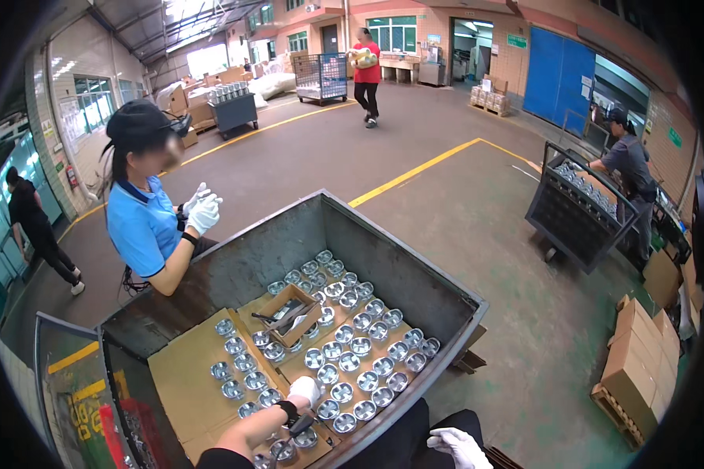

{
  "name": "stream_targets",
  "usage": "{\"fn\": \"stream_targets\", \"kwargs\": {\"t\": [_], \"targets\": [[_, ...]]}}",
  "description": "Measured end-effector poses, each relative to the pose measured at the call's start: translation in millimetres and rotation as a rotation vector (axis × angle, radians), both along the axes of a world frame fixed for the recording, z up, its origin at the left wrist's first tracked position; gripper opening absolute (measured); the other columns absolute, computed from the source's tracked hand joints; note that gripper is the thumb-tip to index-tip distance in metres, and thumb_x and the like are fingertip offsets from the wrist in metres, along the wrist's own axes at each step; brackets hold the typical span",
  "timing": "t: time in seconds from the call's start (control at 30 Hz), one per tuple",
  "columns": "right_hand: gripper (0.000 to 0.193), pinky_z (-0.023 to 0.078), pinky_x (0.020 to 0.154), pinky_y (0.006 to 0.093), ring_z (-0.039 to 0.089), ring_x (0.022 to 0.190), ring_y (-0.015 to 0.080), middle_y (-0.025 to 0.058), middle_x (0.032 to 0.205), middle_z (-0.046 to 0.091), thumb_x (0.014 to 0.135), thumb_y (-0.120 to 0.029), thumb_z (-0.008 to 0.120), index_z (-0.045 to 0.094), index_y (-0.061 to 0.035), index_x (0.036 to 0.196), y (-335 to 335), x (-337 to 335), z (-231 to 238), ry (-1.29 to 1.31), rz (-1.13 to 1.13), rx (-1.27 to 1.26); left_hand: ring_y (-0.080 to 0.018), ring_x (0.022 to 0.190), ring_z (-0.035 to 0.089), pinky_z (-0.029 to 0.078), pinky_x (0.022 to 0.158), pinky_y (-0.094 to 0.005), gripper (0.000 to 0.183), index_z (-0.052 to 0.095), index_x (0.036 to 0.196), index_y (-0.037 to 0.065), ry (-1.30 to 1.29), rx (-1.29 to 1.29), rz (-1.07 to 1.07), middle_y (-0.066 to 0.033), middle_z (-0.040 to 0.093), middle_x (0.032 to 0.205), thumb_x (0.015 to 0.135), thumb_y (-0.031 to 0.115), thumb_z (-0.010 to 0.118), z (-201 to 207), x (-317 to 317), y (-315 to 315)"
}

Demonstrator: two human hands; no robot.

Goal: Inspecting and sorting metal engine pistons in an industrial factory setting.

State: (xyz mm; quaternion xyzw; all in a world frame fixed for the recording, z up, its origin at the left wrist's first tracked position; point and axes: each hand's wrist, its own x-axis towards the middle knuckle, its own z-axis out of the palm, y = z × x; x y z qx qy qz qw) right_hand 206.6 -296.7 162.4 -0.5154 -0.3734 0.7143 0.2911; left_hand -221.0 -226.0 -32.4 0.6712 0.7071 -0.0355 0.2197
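Rows of shiny silver pistons (349, 361) stand on cardboard sheets (184, 367) inside a large grey metal bin (399, 258). My left hand (307, 390), in a white glove with a dark band at the wrist, reaches down among the nearer pistons. Its fingers look curled, and whatever they may hold is hidden beneath the glove. Outside the bin's near right rim, my right hand (457, 448), also white-gloved, hangs beside my dark trousers with fingers extended and nothing visible in it. A small open cardboard box (291, 314) with dark, thin items lies among the pistons.
Across the bin's left side stands a person in a blue shirt (145, 227), gloved hands raised together. Another person works at a dark parts cart (579, 195) on the right. Stacked cartons (641, 359) rest on a pallet nearby. Someone in red (366, 74) carries a bundle farther back.
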Motion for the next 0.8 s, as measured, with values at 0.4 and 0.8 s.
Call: {"fn": "stream_targets", "kwargs": {"t": [0.4, 0.8], "targets": [[0.042, 0.049, 0.095, 0.0396, 0.061, 0.108, 0.0266, 0.0157, 0.117, 0.061, 0.093, -0.023, 0.059, 0.052, 0.0002, 0.127, -35.2, -40.1, 53.1, 0.197, 0.194, 0.185, -0.0099, 0.076, 0.059, 0.047, 0.063, -0.0264, 0.033, 0.064, 0.117, 0.006, -1.117, -0.035, 0.333, -0.0030, 0.067, 0.095, 0.091, 0.025, 0.059, 263.6, 86.1, -125.3], [0.064, 0.051, 0.087, 0.0246, 0.059, 0.099, 0.0104, 0.0062, 0.109, 0.059, 0.087, -0.008, 0.066, 0.035, 0.0001, 0.142, -65.9, -27.5, 70.2, 0.509, -0.185, -0.002, -0.0075, 0.080, 0.062, 0.050, 0.069, -0.0218, 0.039, 0.058, 0.117, 0.000, -1.661, -0.564, 0.216, -0.0015, 0.065, 0.094, 0.089, 0.025, 0.066, 260.3, 174.2, -117.7]]}}
